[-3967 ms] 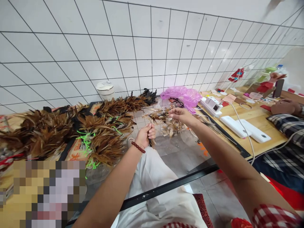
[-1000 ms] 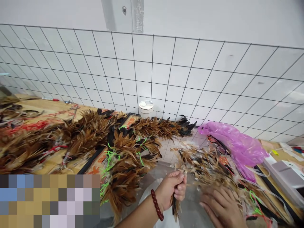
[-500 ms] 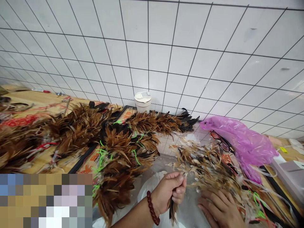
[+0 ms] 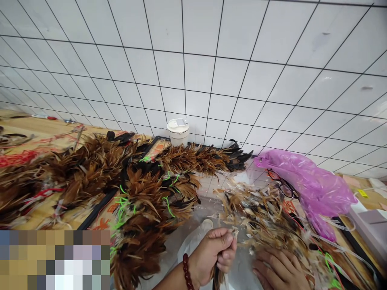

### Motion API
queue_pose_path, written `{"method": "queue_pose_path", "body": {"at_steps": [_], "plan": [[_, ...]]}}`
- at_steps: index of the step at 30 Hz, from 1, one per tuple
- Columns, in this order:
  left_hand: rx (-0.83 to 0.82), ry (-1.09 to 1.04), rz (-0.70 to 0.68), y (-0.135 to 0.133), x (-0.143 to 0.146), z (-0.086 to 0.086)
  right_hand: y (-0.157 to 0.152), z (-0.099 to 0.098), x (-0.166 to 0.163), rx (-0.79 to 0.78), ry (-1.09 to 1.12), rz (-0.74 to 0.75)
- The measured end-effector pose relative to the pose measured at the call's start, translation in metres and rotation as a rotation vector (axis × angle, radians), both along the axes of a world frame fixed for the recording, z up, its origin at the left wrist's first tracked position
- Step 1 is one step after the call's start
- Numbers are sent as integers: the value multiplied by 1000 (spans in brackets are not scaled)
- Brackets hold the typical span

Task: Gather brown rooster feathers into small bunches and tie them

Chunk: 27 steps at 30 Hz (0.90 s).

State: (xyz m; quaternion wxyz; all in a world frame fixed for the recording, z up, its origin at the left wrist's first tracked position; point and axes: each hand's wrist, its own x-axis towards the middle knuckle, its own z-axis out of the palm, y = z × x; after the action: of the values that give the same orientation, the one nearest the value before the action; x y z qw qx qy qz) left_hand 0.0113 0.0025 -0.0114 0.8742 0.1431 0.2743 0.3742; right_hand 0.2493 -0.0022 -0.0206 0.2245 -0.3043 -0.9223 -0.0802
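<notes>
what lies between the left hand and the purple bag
In the head view, loose feathers lie between the left hand and the purple bag, with glasses at its edge.

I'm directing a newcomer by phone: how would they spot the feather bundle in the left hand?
Below the white, grid-lined wall is a clear tabletop. Near the wearer, the left hand with a dark red bracelet clenches the feather bundle, dark ends showing below the fist. Unlike the loose feather pile nearby, it is gripped.
</notes>
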Motion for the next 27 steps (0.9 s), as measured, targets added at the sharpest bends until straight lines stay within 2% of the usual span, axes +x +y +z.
{"method": "queue_pose_path", "body": {"at_steps": [10,20,27], "plan": [[27,7,-10,2,3,1,-7,11,-7,-79,9,-53],[54,-35,-54,9,10,3,-13,20,-27,-129,169,-116],[71,-41,-68,10,9,3,-13,18,-28,-166,150,-140]]}}
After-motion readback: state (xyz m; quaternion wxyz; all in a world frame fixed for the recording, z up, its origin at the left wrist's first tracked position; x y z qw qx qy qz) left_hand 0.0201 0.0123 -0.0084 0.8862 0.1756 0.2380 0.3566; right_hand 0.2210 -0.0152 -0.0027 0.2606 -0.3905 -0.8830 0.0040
